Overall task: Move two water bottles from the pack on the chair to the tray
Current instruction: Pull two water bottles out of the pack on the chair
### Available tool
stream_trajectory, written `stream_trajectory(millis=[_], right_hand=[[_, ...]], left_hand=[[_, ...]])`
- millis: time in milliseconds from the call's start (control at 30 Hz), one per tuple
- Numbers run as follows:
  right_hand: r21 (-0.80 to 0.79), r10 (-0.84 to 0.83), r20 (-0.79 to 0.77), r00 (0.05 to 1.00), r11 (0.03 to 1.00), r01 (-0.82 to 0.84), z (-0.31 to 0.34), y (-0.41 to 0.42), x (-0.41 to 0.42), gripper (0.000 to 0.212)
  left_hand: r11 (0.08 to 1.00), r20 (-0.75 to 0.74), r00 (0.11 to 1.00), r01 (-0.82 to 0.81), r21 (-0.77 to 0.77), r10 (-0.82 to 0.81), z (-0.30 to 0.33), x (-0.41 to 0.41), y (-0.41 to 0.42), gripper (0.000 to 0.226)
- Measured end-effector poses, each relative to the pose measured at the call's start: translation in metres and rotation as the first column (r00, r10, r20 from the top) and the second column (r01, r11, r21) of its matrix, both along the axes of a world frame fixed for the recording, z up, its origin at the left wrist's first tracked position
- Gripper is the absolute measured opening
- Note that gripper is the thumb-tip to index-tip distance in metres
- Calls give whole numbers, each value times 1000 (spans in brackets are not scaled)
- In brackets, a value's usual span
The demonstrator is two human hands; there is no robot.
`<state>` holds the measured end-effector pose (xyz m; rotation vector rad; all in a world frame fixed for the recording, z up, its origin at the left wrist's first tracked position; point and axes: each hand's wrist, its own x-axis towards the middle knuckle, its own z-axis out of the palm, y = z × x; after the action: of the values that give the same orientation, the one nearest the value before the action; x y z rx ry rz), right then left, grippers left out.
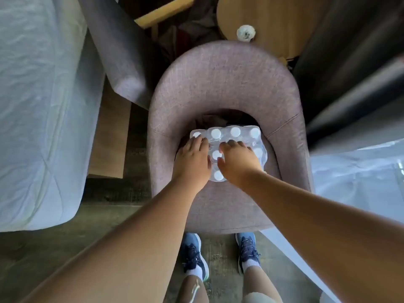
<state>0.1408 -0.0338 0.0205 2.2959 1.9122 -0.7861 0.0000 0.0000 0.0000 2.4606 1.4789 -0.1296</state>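
A shrink-wrapped pack of water bottles (235, 133) with white caps sits on the seat of a mauve upholstered tub chair (220, 84). My left hand (192, 160) lies on the pack's left side, fingers curled into the plastic wrap. My right hand (238, 160) rests on the pack's right side, fingers also hooked into the wrap. Two caps (216, 154) show in the gap between my hands. No tray is in view.
A bed with white sheets (39, 106) fills the left. A round wooden table (271, 20) with a small white cup (246, 32) stands behind the chair. A dark curtain (349, 62) hangs at right. My shoes (194, 256) stand at the chair's front.
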Motion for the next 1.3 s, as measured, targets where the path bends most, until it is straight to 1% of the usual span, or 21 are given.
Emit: stream_trajectory(millis=[33, 167, 233, 267, 333, 433, 500, 567, 667, 800, 900, 967, 1100, 1200, 1300], right_hand=[[1, 24, 17, 1000, 1000, -24, -8, 1, -2, 42], [96, 122, 87, 989, 987, -130, -46, 5, -5, 44], [147, 162, 157, 974, 972, -186, -62, 9, -3, 41], [187, 174, 192, 966, 960, -210, -69, 11, -2, 38], [204, 202, 225, 953, 947, -249, -80, 15, -1, 34], [247, 222, 215, 951, 930, -273, -95, 25, 2, 26], [272, 228, 216, 949, 920, -283, -102, 29, 4, 21], [299, 238, 219, 946, 907, -297, -107, 33, 5, 19], [330, 279, 199, 939, 883, -333, -108, 35, 10, 23], [367, 386, 161, 908, 831, -418, -107, 30, 22, 28], [375, 446, 137, 884, 803, -463, -107, 12, 42, 41], [392, 448, 138, 883, 795, -464, -106, -7, 58, 53], [402, 447, 108, 888, 797, -450, -108, -38, 80, 42], [409, 436, 107, 894, 800, -439, -112, -54, 87, 39], [427, 371, 65, 926, 829, -362, -109, -64, 83, 37]], left_hand=[[1000, 7, 1000, 7, 18, -7, -12, 1, 4, 58], [995, 69, 998, -9, 99, 2, -53, 9, 20, 55], [991, 91, 995, -39, 126, 28, -68, 16, 26, 52], [984, 104, 994, -58, 167, 41, -73, 18, 30, 50], [969, 145, 988, -86, 232, 53, -84, 19, 35, 46], [960, 203, 978, -107, 260, 54, -96, 20, 41, 47], [954, 219, 973, -131, 271, 71, -100, 23, 42, 43], [951, 227, 970, -147, 274, 84, -100, 23, 43, 41], [953, 230, 970, -138, 268, 75, -100, 23, 44, 41], [953, 179, 982, -112, 280, 62, -100, 23, 43, 37], [944, 176, 983, -113, 309, 60, -98, 24, 40, 37], [939, 168, 984, -109, 326, 56, -97, 25, 38, 33], [942, 151, 986, -117, 314, 72, -95, 25, 38, 32], [941, 142, 987, -118, 318, 76, -97, 25, 36, 31], [934, 146, 986, -127, 333, 82, -98, 23, 36, 31]])
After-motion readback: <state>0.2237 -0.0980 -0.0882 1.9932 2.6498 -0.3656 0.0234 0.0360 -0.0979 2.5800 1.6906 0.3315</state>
